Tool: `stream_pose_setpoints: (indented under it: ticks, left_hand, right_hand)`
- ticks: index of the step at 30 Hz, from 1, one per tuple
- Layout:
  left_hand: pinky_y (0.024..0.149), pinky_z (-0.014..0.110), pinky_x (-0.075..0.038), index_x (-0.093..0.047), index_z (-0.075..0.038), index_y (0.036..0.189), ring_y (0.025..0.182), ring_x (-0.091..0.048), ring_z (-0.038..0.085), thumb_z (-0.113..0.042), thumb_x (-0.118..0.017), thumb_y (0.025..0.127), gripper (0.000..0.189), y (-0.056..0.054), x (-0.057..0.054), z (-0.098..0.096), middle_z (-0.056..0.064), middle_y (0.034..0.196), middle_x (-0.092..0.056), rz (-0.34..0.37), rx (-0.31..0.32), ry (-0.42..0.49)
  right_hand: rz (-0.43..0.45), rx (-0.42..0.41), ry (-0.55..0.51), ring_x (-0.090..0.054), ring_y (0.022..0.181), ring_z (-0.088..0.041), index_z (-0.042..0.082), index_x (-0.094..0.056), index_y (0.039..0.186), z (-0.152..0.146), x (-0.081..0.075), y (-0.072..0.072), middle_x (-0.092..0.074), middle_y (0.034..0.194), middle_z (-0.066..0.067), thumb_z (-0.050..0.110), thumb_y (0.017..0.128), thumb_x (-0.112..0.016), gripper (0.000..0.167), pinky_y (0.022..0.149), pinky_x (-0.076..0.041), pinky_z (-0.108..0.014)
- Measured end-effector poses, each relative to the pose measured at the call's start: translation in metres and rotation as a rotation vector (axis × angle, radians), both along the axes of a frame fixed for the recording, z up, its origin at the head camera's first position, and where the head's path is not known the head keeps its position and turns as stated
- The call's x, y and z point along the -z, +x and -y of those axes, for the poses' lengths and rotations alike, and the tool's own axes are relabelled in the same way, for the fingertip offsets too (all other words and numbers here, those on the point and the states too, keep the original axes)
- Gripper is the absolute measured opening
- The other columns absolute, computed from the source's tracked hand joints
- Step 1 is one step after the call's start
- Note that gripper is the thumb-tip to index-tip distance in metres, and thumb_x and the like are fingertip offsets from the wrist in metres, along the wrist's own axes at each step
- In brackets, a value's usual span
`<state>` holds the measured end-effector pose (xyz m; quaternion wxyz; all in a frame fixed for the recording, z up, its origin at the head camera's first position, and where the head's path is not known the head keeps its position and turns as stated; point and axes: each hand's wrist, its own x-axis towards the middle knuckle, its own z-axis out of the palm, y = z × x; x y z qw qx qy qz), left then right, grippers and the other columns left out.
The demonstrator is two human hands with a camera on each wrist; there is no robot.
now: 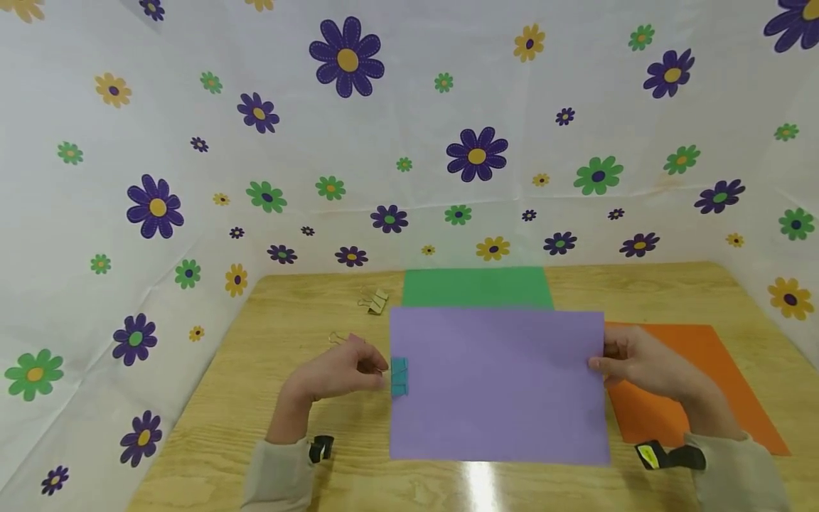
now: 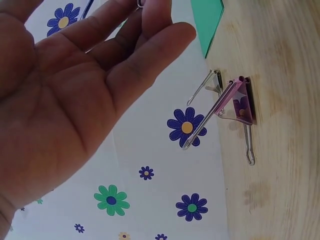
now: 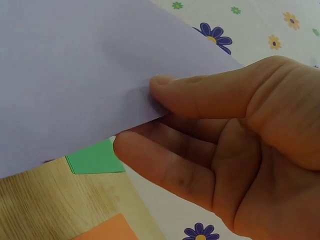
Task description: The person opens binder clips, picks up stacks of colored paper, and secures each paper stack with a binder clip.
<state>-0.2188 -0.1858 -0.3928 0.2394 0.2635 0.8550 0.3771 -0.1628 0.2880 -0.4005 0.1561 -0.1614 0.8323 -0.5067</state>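
The left hand (image 1: 336, 370) bends inward with curled fingers right beside a teal binder clip (image 1: 399, 377); a wire loop (image 2: 140, 3) shows at their tips, but whether they pinch it cannot be told. The right hand (image 1: 640, 361) clamps the purple paper (image 1: 502, 387), thumb in front, fingers behind. The paper spans between both hands' fingers, long axis left to right, broad face toward the person. Beyond the left fingers, a pink binder clip (image 2: 242, 102) rests on the worktop (image 1: 358, 434).

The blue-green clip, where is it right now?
In the head view, the blue-green clip is on the left edge of the purple paper, about halfway up, right by the left hand.
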Motion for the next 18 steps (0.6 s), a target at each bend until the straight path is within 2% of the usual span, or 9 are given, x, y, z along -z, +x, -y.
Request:
stream_pose_setpoints:
  ticks: [9,18]
  left_hand:
    - [0.086,0.039,-0.052,-0.062,0.0,0.114,0.098,-0.062,0.021,-0.018,-0.072,0.09,0.032,-0.0002,0.0014,-0.0036,0.011,0.106,-0.066,-0.005,0.009,-0.06]
    - [0.084,0.04,-0.052,-0.058,-0.002,0.114,0.098,-0.063,0.021,-0.016,-0.073,0.09,0.032,0.0014,0.0022,-0.0043,0.012,0.107,-0.065,0.051,0.013,-0.077]
  right_hand:
    - [-0.017,-0.035,0.061,-0.061,0.076,-0.016,-0.008,-0.065,0.111,0.0004,-0.0004,-0.0001,-0.066,0.09,-0.01,0.004,0.096,-0.062,0.019,0.068,-0.058,-0.034]
    - [-0.019,-0.068,0.11,-0.058,0.069,-0.014,-0.003,-0.067,0.098,0.0004,0.0027,0.0004,-0.057,0.077,-0.005,0.006,0.098,-0.06,0.011,0.064,-0.055,-0.031]
